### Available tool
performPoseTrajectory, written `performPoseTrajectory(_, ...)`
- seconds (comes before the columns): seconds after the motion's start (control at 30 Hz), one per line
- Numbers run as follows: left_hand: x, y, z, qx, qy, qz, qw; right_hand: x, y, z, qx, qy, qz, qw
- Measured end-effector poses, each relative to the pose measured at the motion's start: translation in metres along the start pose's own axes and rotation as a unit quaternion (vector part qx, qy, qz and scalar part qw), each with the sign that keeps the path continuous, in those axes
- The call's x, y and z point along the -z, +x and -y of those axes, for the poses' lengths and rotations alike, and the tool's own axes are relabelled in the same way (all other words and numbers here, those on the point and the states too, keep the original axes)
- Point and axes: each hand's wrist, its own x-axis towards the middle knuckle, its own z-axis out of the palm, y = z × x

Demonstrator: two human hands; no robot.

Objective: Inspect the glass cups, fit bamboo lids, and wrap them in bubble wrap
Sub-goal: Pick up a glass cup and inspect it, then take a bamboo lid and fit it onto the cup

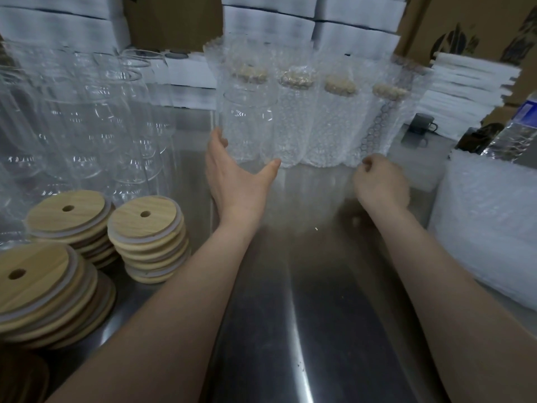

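A row of several glass cups with bamboo lids, each wrapped in bubble wrap, stands upright at the back of the steel table (pixel 305 286). My left hand (pixel 232 175) holds the base of the leftmost wrapped cup (pixel 247 123), with fingers on its left side and the thumb spread across its front. My right hand (pixel 380 184) is curled into a fist with its knuckles at the foot of the rightmost wrapped cup (pixel 383 120); I see nothing in it. Bare glass cups (pixel 101 112) crowd the left side. Stacks of bamboo lids (pixel 145 228) stand in front of them.
A pile of bubble wrap (pixel 488 228) lies at the right edge. Behind it are a water bottle (pixel 514 132), a dark mug (pixel 421 123) and stacked white foam sheets (pixel 465 91). White boxes and cardboard cartons (pixel 465 24) line the back.
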Motion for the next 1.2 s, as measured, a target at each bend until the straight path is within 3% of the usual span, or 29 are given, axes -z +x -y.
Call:
performPoseTrajectory(0.07,0.000,0.000,0.000,0.002,0.028,-0.011,1.000,-0.001,-0.002,0.008,0.024,0.124,-0.028,0.992)
performPoseTrajectory(0.13,0.001,0.000,0.000,0.008,0.048,-0.021,0.999,-0.004,-0.005,0.018,0.001,0.288,-0.003,0.958)
performPoseTrajectory(0.2,0.002,0.001,0.000,0.008,0.049,-0.030,0.998,-0.005,-0.011,0.027,-0.079,0.468,0.084,0.876)
performPoseTrajectory(0.27,0.002,0.002,0.001,0.006,0.043,-0.041,0.998,-0.007,-0.016,0.032,-0.136,0.575,0.192,0.784)
performPoseTrajectory(0.37,0.002,0.004,0.003,0.010,0.042,-0.051,0.998,-0.014,-0.023,0.033,-0.127,0.608,0.300,0.724)
performPoseTrajectory(0.5,0.000,0.005,0.005,0.017,0.035,-0.051,0.998,-0.019,-0.028,0.030,-0.061,0.628,0.322,0.705)
performPoseTrajectory(0.73,-0.001,0.005,0.007,0.011,0.029,-0.044,0.999,-0.022,-0.034,0.034,-0.003,0.600,0.325,0.731)
performPoseTrajectory(1.2,-0.002,0.005,0.008,0.002,0.050,-0.032,0.998,-0.026,-0.034,0.039,-0.003,0.581,0.280,0.764)
